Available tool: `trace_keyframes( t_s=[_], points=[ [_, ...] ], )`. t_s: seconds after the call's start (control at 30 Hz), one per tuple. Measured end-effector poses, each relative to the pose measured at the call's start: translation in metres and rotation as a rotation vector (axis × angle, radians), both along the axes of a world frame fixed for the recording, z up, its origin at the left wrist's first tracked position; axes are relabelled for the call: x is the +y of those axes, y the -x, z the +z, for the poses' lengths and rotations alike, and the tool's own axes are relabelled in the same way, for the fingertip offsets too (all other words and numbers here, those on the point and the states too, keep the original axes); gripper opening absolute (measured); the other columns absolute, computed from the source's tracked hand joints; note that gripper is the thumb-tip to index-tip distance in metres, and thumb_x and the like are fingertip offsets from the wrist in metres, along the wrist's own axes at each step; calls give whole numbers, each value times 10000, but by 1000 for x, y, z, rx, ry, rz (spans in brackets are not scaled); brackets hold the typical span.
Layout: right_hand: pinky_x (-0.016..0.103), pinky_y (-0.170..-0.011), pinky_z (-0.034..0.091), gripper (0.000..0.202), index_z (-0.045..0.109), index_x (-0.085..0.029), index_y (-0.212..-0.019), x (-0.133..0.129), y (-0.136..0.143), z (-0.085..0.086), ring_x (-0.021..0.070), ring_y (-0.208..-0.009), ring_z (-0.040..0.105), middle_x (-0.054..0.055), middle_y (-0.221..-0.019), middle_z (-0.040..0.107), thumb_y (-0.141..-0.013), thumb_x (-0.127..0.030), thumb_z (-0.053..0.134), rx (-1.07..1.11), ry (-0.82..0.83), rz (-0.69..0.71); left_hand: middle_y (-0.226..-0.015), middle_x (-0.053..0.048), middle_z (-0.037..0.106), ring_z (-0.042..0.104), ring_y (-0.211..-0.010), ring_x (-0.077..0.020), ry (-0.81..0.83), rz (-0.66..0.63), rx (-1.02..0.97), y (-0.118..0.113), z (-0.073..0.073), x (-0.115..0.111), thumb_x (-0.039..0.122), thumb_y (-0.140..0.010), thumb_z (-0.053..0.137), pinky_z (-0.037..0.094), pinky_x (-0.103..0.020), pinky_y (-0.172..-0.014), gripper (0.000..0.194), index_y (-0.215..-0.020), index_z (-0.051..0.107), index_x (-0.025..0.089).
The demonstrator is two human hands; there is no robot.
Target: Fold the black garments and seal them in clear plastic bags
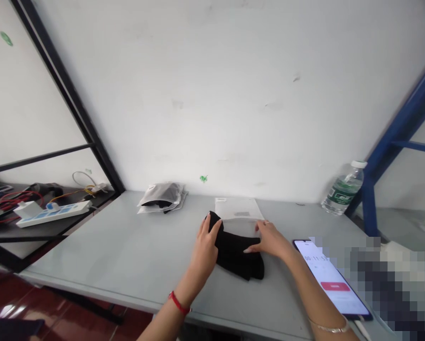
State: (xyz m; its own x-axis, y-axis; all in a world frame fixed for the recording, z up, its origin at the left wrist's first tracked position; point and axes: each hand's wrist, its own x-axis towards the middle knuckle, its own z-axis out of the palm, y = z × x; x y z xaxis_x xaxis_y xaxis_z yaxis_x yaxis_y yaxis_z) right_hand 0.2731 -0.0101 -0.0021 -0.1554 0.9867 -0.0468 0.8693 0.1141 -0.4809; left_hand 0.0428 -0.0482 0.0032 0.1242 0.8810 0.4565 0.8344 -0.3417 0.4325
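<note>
A folded black cloth item (239, 253) lies on the grey table in front of me; its exact kind does not show. My left hand (207, 244) rests on its left end, index and middle fingers stretched apart over the fabric. On the other side, my right hand (267, 239) has its thumb on the cloth's upper right part. Its index finger is apart from the thumb, near the lower edge of a flat translucent white bag (237, 208). That bag lies just behind the cloth, against the wall side.
Translucent bags (162, 196) with black contents are stacked at the back left. A phone (331, 279) showing a timer lies right of my right forearm. A water bottle (343, 189) stands at the back right. A power strip (54, 213) and wires occupy the left shelf.
</note>
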Motion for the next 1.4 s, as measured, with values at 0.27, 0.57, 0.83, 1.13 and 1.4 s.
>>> trace_keyframes(
  t_s=[0.27,0.57,0.83,1.13,1.4],
  points=[
    [354,-751,500,467,542,-202,-1072,5,6,-9,249,-871,639,75,-958,670,-649,-296,717,187,11,195,-1610,-115,112,97,-1469,-338,13,-295,136,-58,-10,-33,-111,-666,375,272,-590,-1146,859,-1448,407,243],
    [343,-786,524,336,567,-208,-1115,9,-28,4,195,-861,650,86,-1049,644,-780,-232,569,257,-134,71,-1596,-183,28,-59,-1445,-372,87,-330,185,-98,-37,-42,-83,-662,403,194,-649,-1144,976,-1550,81,165],
    [364,-611,536,589,401,-188,-1312,-4,-5,17,214,-600,658,-4,-662,650,-885,-592,450,526,107,15,-1609,-142,117,57,-1487,-300,64,-386,-38,-59,-16,-40,262,-868,517,204,-536,-1191,824,-1547,63,151],
    [386,-628,573,548,355,-183,-1341,-5,16,5,219,-708,664,26,-805,666,-846,-349,523,541,131,46,-1587,-193,145,86,-1469,-390,160,-293,166,-43,-20,-31,668,-865,453,135,-660,-1138,916,-1535,166,112],
    [476,-1167,267,544,426,-270,-1432,-5,10,1,236,-1444,260,61,-1552,340,-894,-204,384,37,-342,294,-1575,-210,184,79,-1451,-455,97,-265,294,-66,-38,-32,737,-772,506,26,-734,-1105,1059,-1536,159,91]
  ],
)
